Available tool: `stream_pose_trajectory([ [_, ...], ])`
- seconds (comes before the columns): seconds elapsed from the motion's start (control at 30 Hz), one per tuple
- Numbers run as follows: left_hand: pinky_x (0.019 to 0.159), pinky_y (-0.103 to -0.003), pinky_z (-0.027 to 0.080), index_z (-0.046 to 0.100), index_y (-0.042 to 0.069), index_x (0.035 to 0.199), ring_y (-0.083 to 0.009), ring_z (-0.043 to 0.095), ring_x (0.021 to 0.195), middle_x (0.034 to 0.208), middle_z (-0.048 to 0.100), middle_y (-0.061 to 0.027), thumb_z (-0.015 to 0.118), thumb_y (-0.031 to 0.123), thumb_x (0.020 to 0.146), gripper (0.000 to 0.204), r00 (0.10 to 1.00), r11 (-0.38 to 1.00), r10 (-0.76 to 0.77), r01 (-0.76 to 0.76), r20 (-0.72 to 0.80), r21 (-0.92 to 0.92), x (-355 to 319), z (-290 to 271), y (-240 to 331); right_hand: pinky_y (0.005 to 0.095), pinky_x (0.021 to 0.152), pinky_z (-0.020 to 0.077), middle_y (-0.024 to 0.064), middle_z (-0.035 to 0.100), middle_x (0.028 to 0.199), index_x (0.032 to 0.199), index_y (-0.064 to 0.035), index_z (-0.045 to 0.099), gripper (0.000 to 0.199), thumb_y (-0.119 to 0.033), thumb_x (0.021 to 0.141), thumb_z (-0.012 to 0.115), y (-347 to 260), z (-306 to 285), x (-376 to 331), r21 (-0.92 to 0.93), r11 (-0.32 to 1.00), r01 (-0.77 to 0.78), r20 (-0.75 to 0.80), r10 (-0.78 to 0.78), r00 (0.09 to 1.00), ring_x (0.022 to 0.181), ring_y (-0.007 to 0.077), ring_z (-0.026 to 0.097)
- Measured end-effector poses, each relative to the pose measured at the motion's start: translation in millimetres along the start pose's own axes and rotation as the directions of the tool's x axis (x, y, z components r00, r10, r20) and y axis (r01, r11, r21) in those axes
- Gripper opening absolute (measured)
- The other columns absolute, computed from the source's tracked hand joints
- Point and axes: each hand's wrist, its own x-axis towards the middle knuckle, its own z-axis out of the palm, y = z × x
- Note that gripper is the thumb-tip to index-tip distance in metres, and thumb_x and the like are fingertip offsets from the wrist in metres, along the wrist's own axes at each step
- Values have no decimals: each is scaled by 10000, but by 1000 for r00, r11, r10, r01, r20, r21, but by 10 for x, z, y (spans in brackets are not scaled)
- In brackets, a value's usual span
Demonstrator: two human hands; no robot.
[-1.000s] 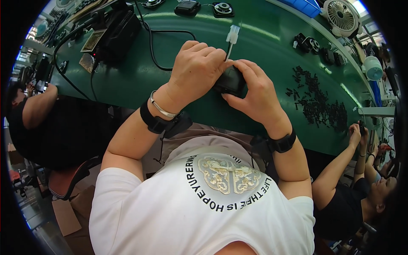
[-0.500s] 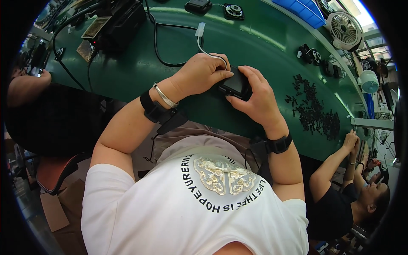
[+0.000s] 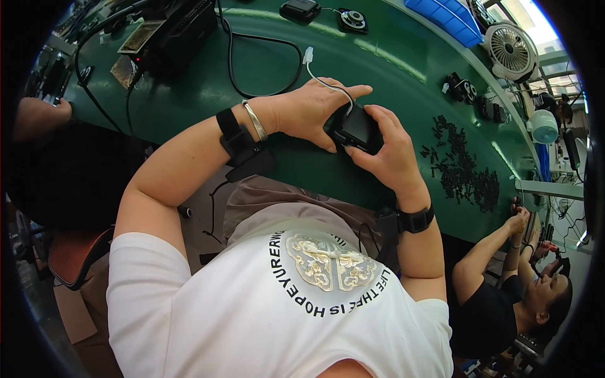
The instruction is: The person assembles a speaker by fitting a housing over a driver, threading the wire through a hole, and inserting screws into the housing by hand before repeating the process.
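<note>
My right hand grips the right side of a small black box-shaped device with a dark, flat upper face, perhaps a compact camera. Fingers lie along its far edge and the thumb along its near edge. My left hand is spread around the device's left side, index finger stretched past the far edge and thumb down by the near left corner. Whether it touches the device I cannot tell. A thin white cable with a pale plug curves from the device over the left hand; its lower end is partly hidden.
Small black parts lie heaped on the green table to the right. Farther off are a lens unit, black devices, a blue tray and a fan. A black cable loops left. Another person works at right.
My left hand has gone from pinching at the cable by the device to spread fingers around its left side. The plug end of the cable has shifted slightly right.
</note>
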Motion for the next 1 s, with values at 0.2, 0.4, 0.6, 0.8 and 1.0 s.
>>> stream_pose_trajectory([
  [0.2, 1113, -435, 325, 344, 88, 1490, -343, 503, 1231, 1256, 576, -147, 833, 232, 608, 1019, 1000, 999, 8, -7, -21, 40, -24, 108, -31, 374, 931, 520, 176, 594, 1249, 1255, 16, 567, 660, -156, 671, 820, 4, 8, -47, -51, 998, 44, -6, -44, 999, 1093, 325, 630],
  [0.4, 1113, -453, 313, 350, 89, 1485, -355, 509, 1182, 1184, 586, -140, 784, 199, 613, 980, 997, 997, 72, -72, -34, 2, 65, 137, -21, 374, 910, 535, 178, 591, 1251, 1247, 15, 566, 656, -144, 664, 822, -16, 23, -96, -56, 998, 20, -24, -21, 999, 1086, 330, 634],
  [0.6, 1112, -463, 310, 350, 73, 1471, -361, 508, 1140, 1132, 573, -143, 776, 202, 604, 975, 998, 996, 64, -66, -30, -62, 46, 182, -23, 382, 913, 534, 179, 593, 1247, 1245, 19, 566, 669, -133, 648, 827, 3, 3, -91, -82, 996, 30, -9, -31, 999, 1087, 334, 633],
  [0.8, 1113, -456, 305, 343, 59, 1465, -356, 506, 1118, 1115, 564, -153, 795, 205, 585, 1000, 993, 997, 79, -79, -86, 11, 13, 211, -13, 390, 929, 525, 185, 598, 1246, 1250, 25, 574, 684, -120, 632, 829, 29, 13, -115, -164, 984, 65, -6, -67, 998, 1102, 330, 621],
  [1.0, 1115, -458, 298, 341, 59, 1465, -356, 505, 1115, 1115, 561, -155, 828, 189, 579, 1020, 994, 996, 75, -71, -75, 44, -3, 210, -28, 391, 937, 520, 194, 592, 1261, 1257, 27, 577, 681, -107, 636, 822, 12, -6, -111, -174, 984, 42, 27, -38, 999, 1124, 329, 603],
])
